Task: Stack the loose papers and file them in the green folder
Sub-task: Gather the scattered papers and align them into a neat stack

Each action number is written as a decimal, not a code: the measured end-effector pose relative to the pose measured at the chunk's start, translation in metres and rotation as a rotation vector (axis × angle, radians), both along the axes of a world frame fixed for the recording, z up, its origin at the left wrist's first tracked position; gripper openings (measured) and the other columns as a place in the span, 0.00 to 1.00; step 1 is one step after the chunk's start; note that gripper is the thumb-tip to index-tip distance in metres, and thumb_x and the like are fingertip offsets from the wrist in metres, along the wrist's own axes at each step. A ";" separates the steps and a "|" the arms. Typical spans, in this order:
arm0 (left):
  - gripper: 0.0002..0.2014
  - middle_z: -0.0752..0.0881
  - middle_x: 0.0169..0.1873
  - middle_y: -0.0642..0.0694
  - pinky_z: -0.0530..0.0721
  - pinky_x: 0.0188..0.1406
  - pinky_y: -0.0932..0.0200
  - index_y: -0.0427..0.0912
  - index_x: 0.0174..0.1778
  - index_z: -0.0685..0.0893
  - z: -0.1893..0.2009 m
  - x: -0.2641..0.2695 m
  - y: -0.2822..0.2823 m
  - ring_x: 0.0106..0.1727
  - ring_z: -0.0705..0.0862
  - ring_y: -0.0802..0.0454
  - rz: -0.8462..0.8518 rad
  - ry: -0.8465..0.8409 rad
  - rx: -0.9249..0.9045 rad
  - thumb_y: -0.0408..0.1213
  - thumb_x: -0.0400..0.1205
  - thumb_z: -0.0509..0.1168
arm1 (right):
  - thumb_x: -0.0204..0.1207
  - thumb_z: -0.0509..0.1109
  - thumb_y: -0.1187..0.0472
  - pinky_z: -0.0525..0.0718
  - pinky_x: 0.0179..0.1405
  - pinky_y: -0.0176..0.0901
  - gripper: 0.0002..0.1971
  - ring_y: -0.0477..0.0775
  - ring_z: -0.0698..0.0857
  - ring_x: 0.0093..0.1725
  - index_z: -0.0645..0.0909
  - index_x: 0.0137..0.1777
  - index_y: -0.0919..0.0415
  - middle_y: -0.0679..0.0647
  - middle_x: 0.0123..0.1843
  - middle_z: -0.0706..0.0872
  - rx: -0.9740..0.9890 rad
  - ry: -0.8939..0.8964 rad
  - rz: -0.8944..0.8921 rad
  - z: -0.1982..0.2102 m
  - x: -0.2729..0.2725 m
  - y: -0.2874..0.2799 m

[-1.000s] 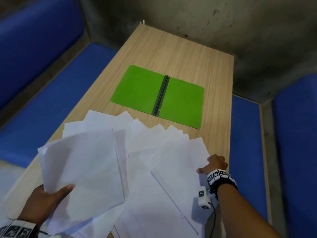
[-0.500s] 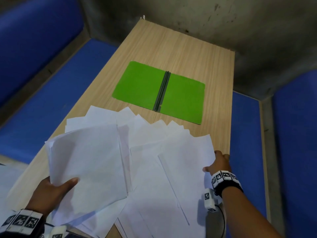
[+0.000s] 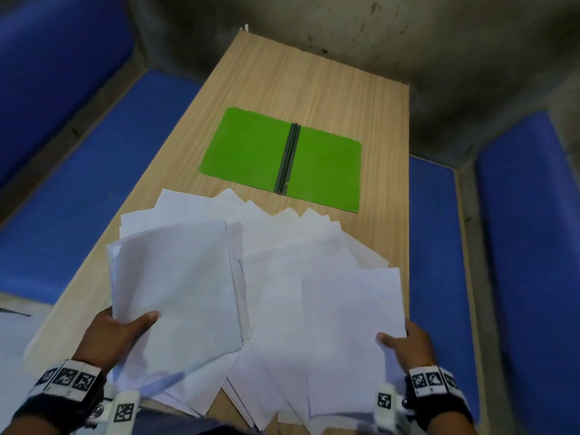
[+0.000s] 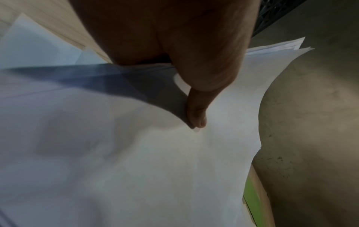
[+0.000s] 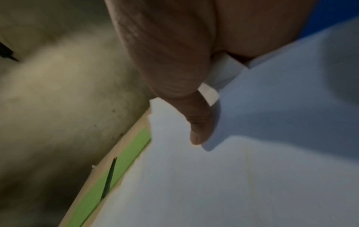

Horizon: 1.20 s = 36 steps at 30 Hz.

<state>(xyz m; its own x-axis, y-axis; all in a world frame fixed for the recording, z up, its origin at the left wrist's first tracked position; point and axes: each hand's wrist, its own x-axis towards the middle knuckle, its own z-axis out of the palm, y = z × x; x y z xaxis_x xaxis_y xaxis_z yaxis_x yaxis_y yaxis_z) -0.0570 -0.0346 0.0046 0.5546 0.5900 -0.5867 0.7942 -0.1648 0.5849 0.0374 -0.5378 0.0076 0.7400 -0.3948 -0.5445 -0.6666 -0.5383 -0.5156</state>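
Observation:
A green folder (image 3: 279, 158) lies open and flat past the middle of the wooden table (image 3: 314, 89), a dark spine down its centre. Several loose white papers (image 3: 282, 243) fan out across the near half of the table. My left hand (image 3: 122, 328) grips a small stack of sheets (image 3: 175, 284) at its lower left corner, thumb on top, lifted off the pile. My right hand (image 3: 405, 343) pinches a sheet (image 3: 351, 306) at its lower right corner, thumb on top. The left wrist view shows the thumb (image 4: 196, 116) pressed on paper; the right wrist view shows the same (image 5: 200, 132).
Blue padded benches (image 3: 78, 183) run along both long sides of the table, one on the right (image 3: 436, 246) as well. A stained concrete wall (image 3: 345, 26) stands behind the far edge. Bare wood shows around the folder.
My right hand has slid back from the table's right edge to the near side and taken hold of a sheet's corner, lifting it. The left hand keeps its stack, raised slightly.

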 end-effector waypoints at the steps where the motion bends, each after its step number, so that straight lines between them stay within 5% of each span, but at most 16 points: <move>1: 0.22 0.88 0.41 0.32 0.83 0.44 0.42 0.30 0.48 0.85 0.001 0.000 0.000 0.41 0.85 0.36 -0.009 0.004 0.002 0.44 0.70 0.82 | 0.69 0.80 0.67 0.80 0.59 0.50 0.20 0.63 0.84 0.61 0.81 0.60 0.69 0.60 0.58 0.85 0.027 0.010 0.037 -0.005 -0.012 0.008; 4: 0.20 0.86 0.37 0.34 0.79 0.38 0.46 0.30 0.47 0.84 0.004 0.000 -0.001 0.37 0.83 0.38 -0.027 0.028 0.009 0.43 0.72 0.81 | 0.70 0.78 0.65 0.81 0.57 0.46 0.14 0.57 0.84 0.56 0.82 0.54 0.60 0.49 0.49 0.84 0.037 0.047 0.207 -0.026 -0.034 0.035; 9: 0.22 0.87 0.40 0.30 0.81 0.41 0.43 0.29 0.46 0.84 0.010 -0.001 0.002 0.40 0.84 0.34 -0.063 0.062 0.026 0.44 0.72 0.81 | 0.66 0.80 0.53 0.78 0.67 0.51 0.32 0.56 0.75 0.70 0.76 0.69 0.60 0.50 0.73 0.72 -0.231 0.070 0.517 -0.047 -0.026 0.074; 15: 0.27 0.82 0.44 0.32 0.79 0.45 0.42 0.26 0.55 0.82 0.016 -0.004 0.003 0.43 0.80 0.35 -0.064 0.091 0.042 0.43 0.72 0.81 | 0.69 0.74 0.64 0.77 0.68 0.54 0.32 0.56 0.83 0.58 0.66 0.71 0.50 0.53 0.64 0.82 -0.236 0.205 0.507 -0.042 -0.015 0.100; 18: 0.31 0.84 0.51 0.25 0.77 0.46 0.42 0.22 0.61 0.81 0.016 -0.005 0.006 0.44 0.78 0.36 -0.042 0.081 0.035 0.42 0.72 0.81 | 0.69 0.74 0.55 0.77 0.61 0.48 0.19 0.58 0.85 0.57 0.80 0.61 0.53 0.52 0.57 0.86 -0.247 0.252 0.544 -0.037 -0.011 0.095; 20: 0.33 0.84 0.57 0.21 0.78 0.47 0.41 0.20 0.62 0.80 0.017 -0.006 0.008 0.45 0.78 0.35 -0.030 0.081 0.042 0.43 0.72 0.81 | 0.67 0.75 0.59 0.82 0.48 0.44 0.07 0.57 0.86 0.48 0.84 0.42 0.59 0.55 0.44 0.87 -0.122 0.206 0.436 -0.034 -0.005 0.085; 22: 0.33 0.84 0.55 0.21 0.77 0.47 0.41 0.19 0.62 0.80 0.015 -0.006 0.012 0.45 0.78 0.35 -0.007 0.082 0.036 0.42 0.72 0.81 | 0.66 0.75 0.66 0.81 0.41 0.42 0.06 0.57 0.86 0.44 0.81 0.31 0.61 0.58 0.39 0.87 -0.010 0.158 0.240 -0.030 -0.002 0.073; 24: 0.31 0.84 0.47 0.27 0.79 0.47 0.40 0.21 0.59 0.81 0.013 -0.006 0.016 0.44 0.79 0.35 -0.006 0.072 0.040 0.42 0.71 0.82 | 0.67 0.78 0.67 0.81 0.43 0.41 0.05 0.58 0.86 0.46 0.85 0.39 0.62 0.61 0.46 0.88 0.076 0.127 -0.031 -0.026 0.000 0.065; 27: 0.31 0.86 0.42 0.29 0.85 0.49 0.34 0.26 0.51 0.83 0.010 -0.006 0.017 0.42 0.85 0.31 -0.011 0.062 0.040 0.48 0.65 0.85 | 0.69 0.80 0.57 0.78 0.43 0.38 0.22 0.56 0.84 0.45 0.84 0.59 0.69 0.63 0.55 0.88 0.087 0.226 -0.145 -0.024 0.002 0.064; 32: 0.23 0.87 0.39 0.29 0.84 0.42 0.40 0.28 0.46 0.84 0.001 0.000 0.017 0.39 0.85 0.32 -0.030 0.048 0.032 0.44 0.69 0.83 | 0.68 0.80 0.56 0.79 0.50 0.44 0.30 0.64 0.83 0.67 0.79 0.67 0.70 0.64 0.66 0.84 0.263 0.272 -0.365 -0.032 0.006 0.082; 34: 0.23 0.87 0.39 0.30 0.83 0.42 0.41 0.28 0.47 0.84 -0.002 0.003 0.016 0.39 0.85 0.33 -0.046 0.041 0.022 0.44 0.70 0.83 | 0.66 0.82 0.54 0.82 0.53 0.44 0.33 0.63 0.82 0.68 0.78 0.69 0.70 0.64 0.69 0.82 0.358 0.275 -0.431 -0.037 0.007 0.094; 36: 0.23 0.87 0.40 0.30 0.81 0.42 0.43 0.29 0.49 0.84 -0.007 0.004 0.017 0.40 0.84 0.33 -0.051 0.031 0.005 0.43 0.70 0.82 | 0.64 0.82 0.47 0.85 0.41 0.39 0.37 0.61 0.85 0.61 0.79 0.68 0.69 0.63 0.68 0.83 0.351 0.291 -0.450 -0.045 0.011 0.103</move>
<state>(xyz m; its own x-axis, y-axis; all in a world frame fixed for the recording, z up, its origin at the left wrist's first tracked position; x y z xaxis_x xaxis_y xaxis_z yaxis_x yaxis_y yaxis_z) -0.0531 -0.0180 -0.0022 0.5660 0.5643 -0.6011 0.8022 -0.2089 0.5593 0.0487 -0.4346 -0.0370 0.3461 -0.3937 -0.8516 -0.9273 -0.0054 -0.3743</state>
